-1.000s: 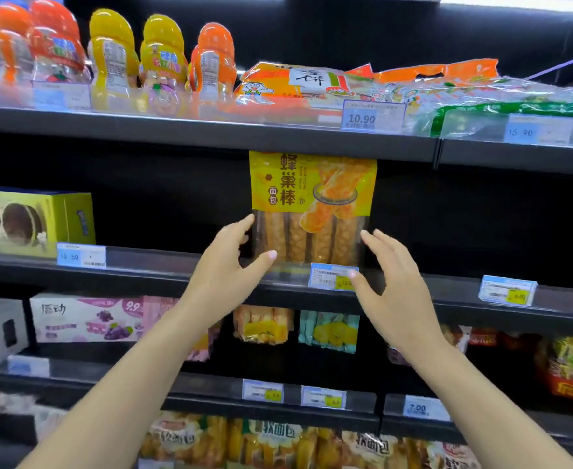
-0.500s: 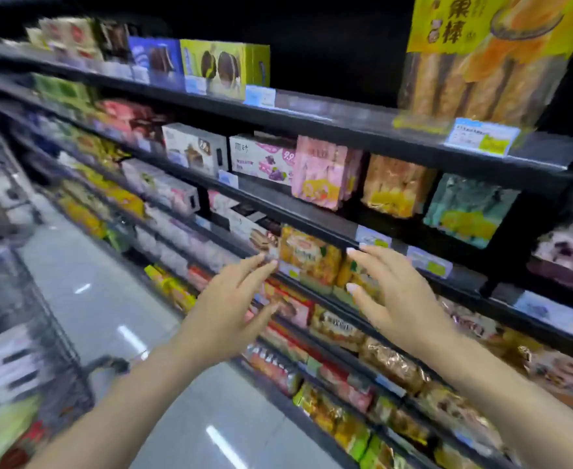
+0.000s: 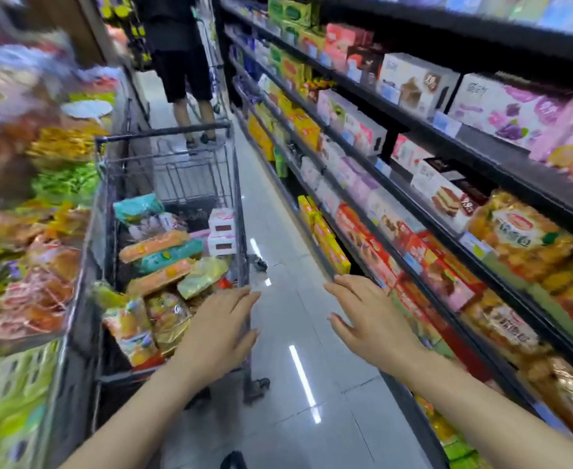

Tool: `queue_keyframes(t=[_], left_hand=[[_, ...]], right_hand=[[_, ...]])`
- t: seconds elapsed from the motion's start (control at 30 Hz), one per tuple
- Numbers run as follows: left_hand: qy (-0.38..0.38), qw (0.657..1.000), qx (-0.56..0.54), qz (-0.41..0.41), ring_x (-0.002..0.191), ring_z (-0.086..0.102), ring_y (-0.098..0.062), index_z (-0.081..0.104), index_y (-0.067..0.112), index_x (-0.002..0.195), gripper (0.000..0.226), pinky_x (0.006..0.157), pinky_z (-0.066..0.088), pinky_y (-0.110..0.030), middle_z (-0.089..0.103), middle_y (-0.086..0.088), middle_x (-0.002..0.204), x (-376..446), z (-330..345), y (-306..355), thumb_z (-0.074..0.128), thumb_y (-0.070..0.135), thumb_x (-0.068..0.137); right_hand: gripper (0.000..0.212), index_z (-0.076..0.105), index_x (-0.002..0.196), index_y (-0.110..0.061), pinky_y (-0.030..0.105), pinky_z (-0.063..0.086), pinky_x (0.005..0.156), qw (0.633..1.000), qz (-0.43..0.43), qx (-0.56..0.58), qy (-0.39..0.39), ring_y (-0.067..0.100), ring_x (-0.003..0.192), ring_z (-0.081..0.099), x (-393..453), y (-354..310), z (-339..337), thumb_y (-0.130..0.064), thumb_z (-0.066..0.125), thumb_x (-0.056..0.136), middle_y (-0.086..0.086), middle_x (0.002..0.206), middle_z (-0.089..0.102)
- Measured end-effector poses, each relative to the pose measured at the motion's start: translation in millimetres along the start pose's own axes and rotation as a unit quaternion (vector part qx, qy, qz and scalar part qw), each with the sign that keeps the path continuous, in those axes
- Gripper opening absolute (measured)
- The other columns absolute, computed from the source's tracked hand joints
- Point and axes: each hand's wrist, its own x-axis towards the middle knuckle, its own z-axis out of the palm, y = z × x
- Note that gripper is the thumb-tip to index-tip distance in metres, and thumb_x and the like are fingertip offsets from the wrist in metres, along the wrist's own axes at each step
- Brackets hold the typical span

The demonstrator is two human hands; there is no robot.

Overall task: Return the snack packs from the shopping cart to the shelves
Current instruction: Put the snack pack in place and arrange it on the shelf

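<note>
Both hands empty, fingers spread: left hand (image 3: 219, 333) over the shopping cart (image 3: 234, 184), right hand (image 3: 369, 319) beside the shelves (image 3: 447, 252). Snack packs (image 3: 163, 265) lie piled loosely; a hasty grip may topple neighbours.

Supermarket aisle; stocked shelves (image 3: 413, 106); cart (image 3: 163, 133)

Two bare forearms enter from six o'clock, with no sleeve, watch or ring visible on either. The left hand (image 3: 221, 330) and right hand (image 3: 369, 319) are ungloved, slender-fingered, with short, pale, lightly glossy nails.
</note>
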Motion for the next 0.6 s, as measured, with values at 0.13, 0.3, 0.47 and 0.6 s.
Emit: queue_keyframes(t=[0.13,0.3,0.47,0.6], left_hand=[[-0.009,0.998,0.027,-0.060,0.101,0.063,-0.029,0.059,0.008,0.125,0.061,0.084,0.053,-0.038,0.064,-0.009,0.117,-26.7,-13.1,-59.5,0.068,0.034,0.071],[-0.020,0.993,0.059,-0.103,0.096,0.066,-0.032,0.060,0.008,0.122,0.061,0.078,0.057,-0.042,0.066,-0.010,0.112,-52.7,-23.5,-140.9,0.076,0.035,0.069],[-0.046,0.984,0.067,-0.158,0.107,0.063,-0.031,0.057,0.009,0.131,0.066,0.088,0.054,-0.042,0.063,-0.009,0.122,-71.3,-30.6,-205.9,0.077,0.038,0.075],[-0.053,0.978,0.062,-0.193,0.098,0.066,-0.031,0.062,0.005,0.125,0.064,0.079,0.057,-0.042,0.067,-0.012,0.115,-80.6,-27.7,-236.4,0.082,0.034,0.072]], right_hand=[[0.041,0.063,0.116,-0.011,0.035,0.050,0.088,0.999,-0.042,0.011,-0.013,0.026,0.103,0.060,54.1,-37.7,36.5,-0.028,0.063,0.079,0.007,0.110,0.064],[0.042,0.062,0.119,-0.008,0.037,0.049,0.090,0.997,-0.066,0.010,-0.026,0.027,0.104,0.060,119.4,-73.8,74.8,-0.025,0.065,0.080,0.008,0.112,0.064],[0.042,0.064,0.118,-0.008,0.041,0.050,0.088,0.997,-0.061,0.023,-0.041,0.032,0.101,0.063,168.3,-105.9,106.9,-0.025,0.064,0.080,0.009,0.109,0.065],[0.041,0.061,0.123,-0.010,0.040,0.047,0.091,0.993,-0.067,0.052,-0.077,0.031,0.107,0.058,195.2,-123.6,136.4,-0.020,0.069,0.085,0.008,0.114,0.064]])
